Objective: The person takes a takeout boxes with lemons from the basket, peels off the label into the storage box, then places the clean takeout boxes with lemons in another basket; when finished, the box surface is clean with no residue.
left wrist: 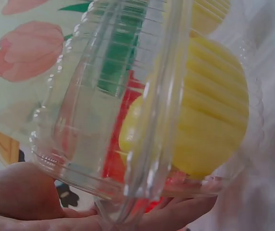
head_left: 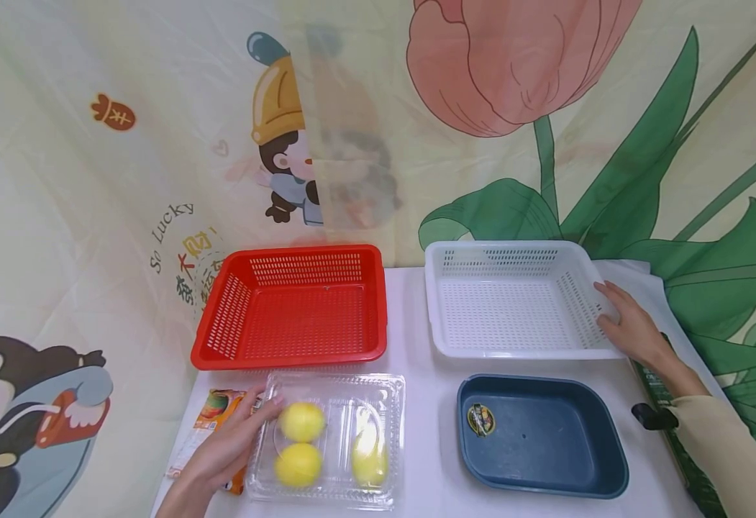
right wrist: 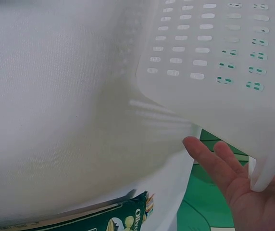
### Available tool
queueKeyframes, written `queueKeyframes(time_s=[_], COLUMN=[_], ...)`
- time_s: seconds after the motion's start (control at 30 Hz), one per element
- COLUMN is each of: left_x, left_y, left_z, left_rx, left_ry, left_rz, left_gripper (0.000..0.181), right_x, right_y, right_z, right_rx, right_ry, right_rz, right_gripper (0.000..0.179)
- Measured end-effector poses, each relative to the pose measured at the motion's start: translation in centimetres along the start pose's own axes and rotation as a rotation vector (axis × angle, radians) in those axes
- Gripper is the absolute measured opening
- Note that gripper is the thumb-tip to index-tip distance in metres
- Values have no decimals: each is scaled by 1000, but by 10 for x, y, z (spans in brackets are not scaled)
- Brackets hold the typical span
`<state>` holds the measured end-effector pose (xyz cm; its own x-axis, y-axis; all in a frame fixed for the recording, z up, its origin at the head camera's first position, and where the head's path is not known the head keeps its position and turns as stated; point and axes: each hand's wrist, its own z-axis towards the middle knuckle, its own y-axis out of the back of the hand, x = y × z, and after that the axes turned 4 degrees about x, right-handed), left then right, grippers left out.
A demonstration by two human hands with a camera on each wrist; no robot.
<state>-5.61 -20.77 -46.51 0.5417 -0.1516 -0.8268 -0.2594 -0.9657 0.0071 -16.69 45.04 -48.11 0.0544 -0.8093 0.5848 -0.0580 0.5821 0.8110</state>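
Note:
On the left wrist's side, my left hand grips the left edge of a clear plastic clamshell box. Its lid is closed over three lemons, two at the left and one at the right; the left wrist view shows one lemon close up through the ribbed wall. My right hand holds the right rim of a white perforated basket. In the right wrist view, that basket's rim lies between thumb and fingers, and the fingers reach beneath it.
A red perforated basket stands behind the clamshell. In front of the white basket is a dark blue tub with a round sticker. An orange-and-white packet lies partly under my left hand, and a green packet near my right forearm.

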Motion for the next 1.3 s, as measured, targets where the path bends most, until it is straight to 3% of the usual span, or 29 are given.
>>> queueKeyframes(time_s=[0.27, 0.47, 0.8, 1.3], left_x=[-39, -74, -127, -194], left_y=[0, -7, -27, -83], left_z=[-13, -10, 10, 58], left_rx=[112, 153, 221, 251], left_ry=[-68, -115, -182, -136], left_rz=[5, 23, 28, -94], left_gripper=[62, 64, 68, 66], right_x=[2, 2, 1, 1], right_y=[0, -1, -1, -2], right_z=[-2, -3, -3, -1], right_rx=[4, 9, 5, 7], right_ry=[-6, -11, -3, -5], right_rz=[4, 15, 6, -18], right_gripper=[62, 63, 64, 64])
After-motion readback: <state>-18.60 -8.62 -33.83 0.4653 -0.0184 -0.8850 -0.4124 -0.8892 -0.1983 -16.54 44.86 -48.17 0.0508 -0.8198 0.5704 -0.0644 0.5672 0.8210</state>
